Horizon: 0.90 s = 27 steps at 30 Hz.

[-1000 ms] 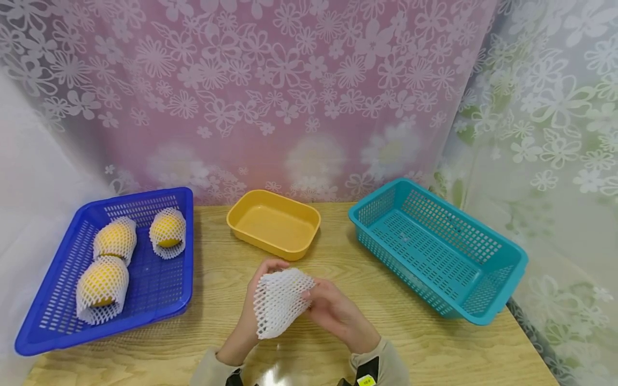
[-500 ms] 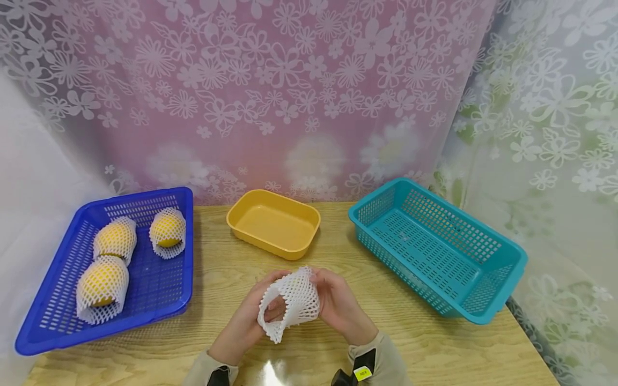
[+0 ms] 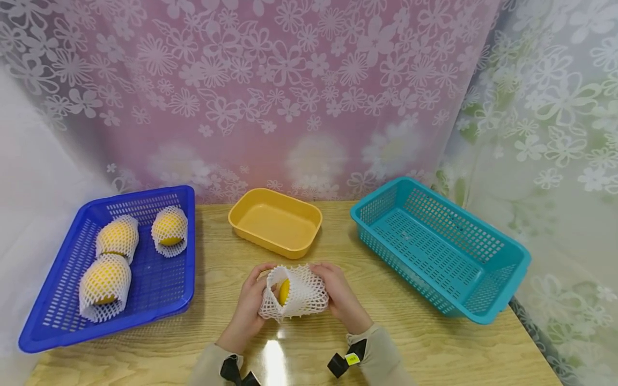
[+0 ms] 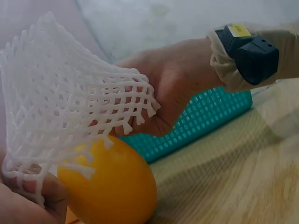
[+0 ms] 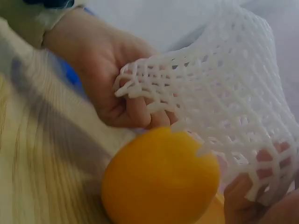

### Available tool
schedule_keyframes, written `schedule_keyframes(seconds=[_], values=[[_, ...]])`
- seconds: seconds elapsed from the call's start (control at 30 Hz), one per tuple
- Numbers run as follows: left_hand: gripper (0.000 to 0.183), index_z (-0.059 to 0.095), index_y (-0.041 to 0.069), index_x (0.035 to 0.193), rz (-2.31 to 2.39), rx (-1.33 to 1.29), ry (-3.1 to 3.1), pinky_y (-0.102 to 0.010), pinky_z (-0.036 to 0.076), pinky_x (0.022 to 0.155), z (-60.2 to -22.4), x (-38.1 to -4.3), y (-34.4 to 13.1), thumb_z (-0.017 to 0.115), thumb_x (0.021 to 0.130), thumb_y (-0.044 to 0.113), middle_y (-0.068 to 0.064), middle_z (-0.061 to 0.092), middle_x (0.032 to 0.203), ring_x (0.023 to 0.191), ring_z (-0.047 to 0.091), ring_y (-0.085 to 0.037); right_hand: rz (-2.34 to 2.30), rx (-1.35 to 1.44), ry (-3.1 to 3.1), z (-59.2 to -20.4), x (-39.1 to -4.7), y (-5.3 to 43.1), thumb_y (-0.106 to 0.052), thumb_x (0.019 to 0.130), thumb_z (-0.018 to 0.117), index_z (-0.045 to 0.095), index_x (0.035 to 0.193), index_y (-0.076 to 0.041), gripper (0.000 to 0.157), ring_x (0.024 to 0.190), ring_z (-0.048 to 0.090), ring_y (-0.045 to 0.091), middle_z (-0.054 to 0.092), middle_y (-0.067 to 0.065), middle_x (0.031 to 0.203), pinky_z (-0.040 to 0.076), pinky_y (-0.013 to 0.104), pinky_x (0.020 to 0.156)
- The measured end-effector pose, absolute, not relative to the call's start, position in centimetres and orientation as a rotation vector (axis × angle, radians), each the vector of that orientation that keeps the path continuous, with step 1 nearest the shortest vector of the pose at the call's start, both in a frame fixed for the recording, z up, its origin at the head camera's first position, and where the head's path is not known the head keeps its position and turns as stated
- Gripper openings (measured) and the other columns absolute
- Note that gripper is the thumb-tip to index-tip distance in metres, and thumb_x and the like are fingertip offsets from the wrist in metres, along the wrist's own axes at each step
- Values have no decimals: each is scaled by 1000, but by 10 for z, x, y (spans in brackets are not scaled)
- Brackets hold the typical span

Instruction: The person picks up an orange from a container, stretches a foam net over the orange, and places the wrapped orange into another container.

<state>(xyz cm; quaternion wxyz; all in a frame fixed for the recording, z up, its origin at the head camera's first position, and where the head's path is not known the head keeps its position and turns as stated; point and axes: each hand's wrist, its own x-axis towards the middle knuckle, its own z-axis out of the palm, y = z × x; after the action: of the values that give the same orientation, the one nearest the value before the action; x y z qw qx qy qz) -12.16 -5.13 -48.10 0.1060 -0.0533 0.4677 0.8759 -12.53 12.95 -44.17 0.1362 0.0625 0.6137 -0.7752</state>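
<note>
A white foam fruit net (image 3: 306, 292) is stretched open between both hands in the head view. My left hand (image 3: 248, 305) grips its left edge and my right hand (image 3: 344, 297) grips its right end. Through the net's mouth shows a smooth, oval yellow fruit (image 3: 284, 293). In the left wrist view the fruit (image 4: 114, 186) sits low, with the net's fringe lying over its top. The right wrist view shows the same fruit (image 5: 161, 177) largely uncovered beneath the net (image 5: 224, 88). Some fingertips are hidden by the mesh.
On the left, a blue basket (image 3: 189, 252) holds three net-wrapped yellow fruits (image 3: 106, 284). A yellow plastic tray (image 3: 275, 217) stands behind the hands. To the right is a teal basket (image 3: 425, 241). A floral curtain (image 3: 309, 96) hangs at the wooden table's far edge.
The net has turned and spread wider, lying level between the hands. Yellow fruit now shows in its mouth, where none was visible before. Both hands have shifted slightly apart.
</note>
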Motion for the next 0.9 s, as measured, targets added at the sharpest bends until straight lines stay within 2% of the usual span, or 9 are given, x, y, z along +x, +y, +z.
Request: schedule_keyframes(seconds=[0.07,0.2,0.27,0.37,0.5,0.73,0.9], values=[[24,48,3,118,2568,-198,1458,-23,49,64,-488,-125,-50,49,96,11,-5,59,99,76,57,-11,-2196,217,1886,-448,-128,130,-16,95,49,56,89,-1,18,68,53,9,55,1,77,45,23,61],[28,46,0,121,2535,-226,1562,-25,50,65,-497,-127,-50,49,95,10,-7,59,101,77,58,-13,-2136,273,1980,-462,-133,131,-16,94,49,56,93,2,19,68,53,10,55,3,79,45,24,61],[26,47,0,120,2498,-224,1639,-26,50,63,-502,-129,-50,47,95,8,-7,60,98,75,58,-14,-2117,294,1997,-469,-134,131,-17,94,49,55,92,1,19,70,52,11,54,3,80,44,24,62],[23,49,2,117,2381,-186,1860,-27,49,61,-509,-132,-50,45,95,5,-5,61,82,69,58,-14,-2089,304,2021,-479,-136,131,-18,95,48,54,90,-1,19,74,50,12,52,3,82,43,24,66],[21,53,7,113,2164,-78,2216,-25,45,55,-517,-136,-48,44,94,2,-2,54,62,57,51,-12,-2059,319,2117,-493,-138,130,-19,95,49,53,83,-3,20,72,47,13,50,2,79,40,26,65],[17,56,10,104,1945,35,2599,-23,40,48,-520,-137,-45,51,92,1,0,52,58,49,44,-9,-1894,291,2414,-507,-140,126,-19,95,50,57,87,-2,20,72,49,15,54,5,79,41,29,66],[21,58,12,95,1753,78,2885,-23,33,44,-523,-136,-48,56,82,-4,4,44,56,46,36,-8,-1806,264,2565,-508,-139,127,-19,96,51,58,89,-3,18,66,49,15,54,5,75,41,29,61]])
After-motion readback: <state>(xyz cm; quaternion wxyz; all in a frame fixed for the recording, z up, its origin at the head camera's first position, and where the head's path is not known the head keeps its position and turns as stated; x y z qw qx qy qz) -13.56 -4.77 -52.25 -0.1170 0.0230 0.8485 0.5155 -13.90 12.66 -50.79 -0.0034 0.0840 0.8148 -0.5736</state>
